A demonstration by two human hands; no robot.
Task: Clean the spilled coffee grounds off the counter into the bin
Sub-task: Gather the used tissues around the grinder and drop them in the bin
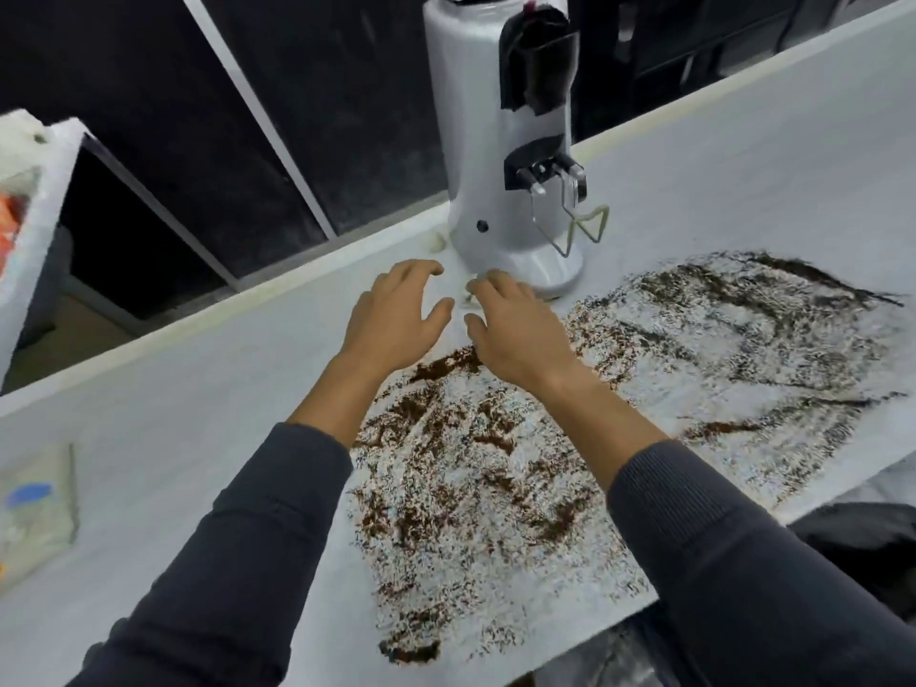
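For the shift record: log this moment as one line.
left hand: open, empty | right hand: open, empty | both near coffee grinder base | coffee grounds: spread across counter | bin: not visible

The coffee grinder (510, 141) stands at the back of the tabletop (198, 399). Coffee grounds (495, 488) lie spread in front of it and to its right.

The coffee grinder (500, 156) at top centre is cut off by the upper edge, its hopper out of view, and the right hand (515, 334) hides part of its base. At the left edge, a blurred packet (34, 508) with a blue mark and a white box (29, 200) cannot be read. The coffee grounds (495, 488) run under both forearms, and a dark object (872, 542) at lower right is too cropped to identify.
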